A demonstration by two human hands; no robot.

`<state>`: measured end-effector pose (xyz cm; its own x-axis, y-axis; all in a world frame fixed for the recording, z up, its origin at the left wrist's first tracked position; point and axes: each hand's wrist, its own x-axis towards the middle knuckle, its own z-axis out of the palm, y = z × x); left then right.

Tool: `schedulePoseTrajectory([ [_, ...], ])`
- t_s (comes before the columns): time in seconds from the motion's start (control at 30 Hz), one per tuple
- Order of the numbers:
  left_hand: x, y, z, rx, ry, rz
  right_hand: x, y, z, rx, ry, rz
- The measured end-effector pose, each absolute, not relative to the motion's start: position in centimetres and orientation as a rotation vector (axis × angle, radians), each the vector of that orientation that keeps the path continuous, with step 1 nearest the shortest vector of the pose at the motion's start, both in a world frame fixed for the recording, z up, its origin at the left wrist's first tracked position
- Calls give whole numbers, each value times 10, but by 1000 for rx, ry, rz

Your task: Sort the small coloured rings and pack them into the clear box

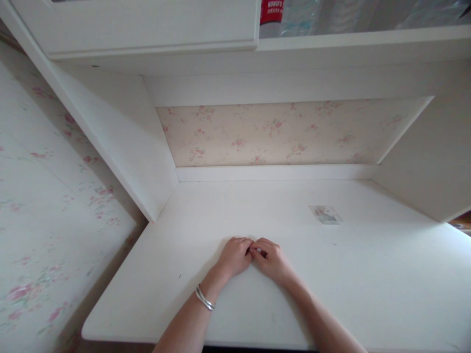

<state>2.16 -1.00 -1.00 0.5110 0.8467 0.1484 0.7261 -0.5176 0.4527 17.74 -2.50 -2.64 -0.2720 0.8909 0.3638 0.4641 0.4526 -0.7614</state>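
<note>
My left hand (236, 256), with silver bangles (204, 297) round its wrist, rests on the white desk (176, 314). Its fingers are curled closed. My right hand (270, 259) meets it at the fingertips, thumb and forefinger pinched together. Anything between the fingers is too small or hidden to make out; only a pale speck shows near the right fingertips. Beyond the right hand, a small clear plastic packet (327, 214) with a greyish print lies flat on the desk.
Overhead runs a white cabinet (154, 29) with an open shelf (364, 41). Clear plastic bottles (300, 17), one with a red label (271, 11), stand there. White side panels (121, 132) flank the desk. A thin dark bit (180, 276) lies left of my hands.
</note>
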Motion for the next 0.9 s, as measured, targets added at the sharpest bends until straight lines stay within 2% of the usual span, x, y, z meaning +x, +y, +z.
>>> schedulePoseTrajectory([
  [0.9,21,-9,-15,2429,1284,556,177,-25,-24,-1141,-1910,687],
])
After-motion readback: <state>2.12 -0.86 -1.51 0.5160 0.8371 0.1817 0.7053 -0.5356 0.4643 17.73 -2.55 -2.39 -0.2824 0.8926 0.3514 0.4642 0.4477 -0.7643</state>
